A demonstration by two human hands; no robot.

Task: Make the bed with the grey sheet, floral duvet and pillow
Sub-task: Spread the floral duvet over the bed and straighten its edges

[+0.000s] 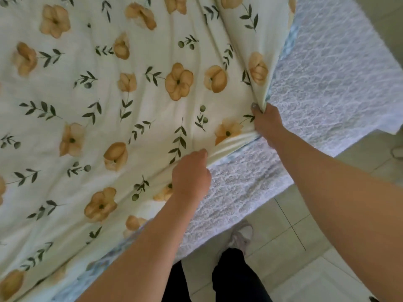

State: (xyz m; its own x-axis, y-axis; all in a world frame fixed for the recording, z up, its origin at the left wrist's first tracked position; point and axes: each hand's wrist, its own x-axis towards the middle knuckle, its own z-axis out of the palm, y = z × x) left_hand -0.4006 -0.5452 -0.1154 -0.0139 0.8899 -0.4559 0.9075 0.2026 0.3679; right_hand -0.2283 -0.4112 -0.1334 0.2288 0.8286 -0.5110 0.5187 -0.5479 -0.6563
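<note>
Your left hand (pixel 192 175) and right hand (pixel 265 124) each grip the floral duvet (pixel 130 94) hem. Soft, light, limp: likely best held by the hem.

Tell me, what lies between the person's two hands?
Only a creased stretch of the floral duvet, along its edge, gripped by the left hand and the right hand. The head view shows it.

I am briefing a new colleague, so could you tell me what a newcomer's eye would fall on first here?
The cream duvet printed with orange flowers and green leaves fills the left and centre. At its near corner, the right hand pinches the edge while the left hand grips a fold beside it. A pale grey lace-textured sheet lies bare on the right.
</note>
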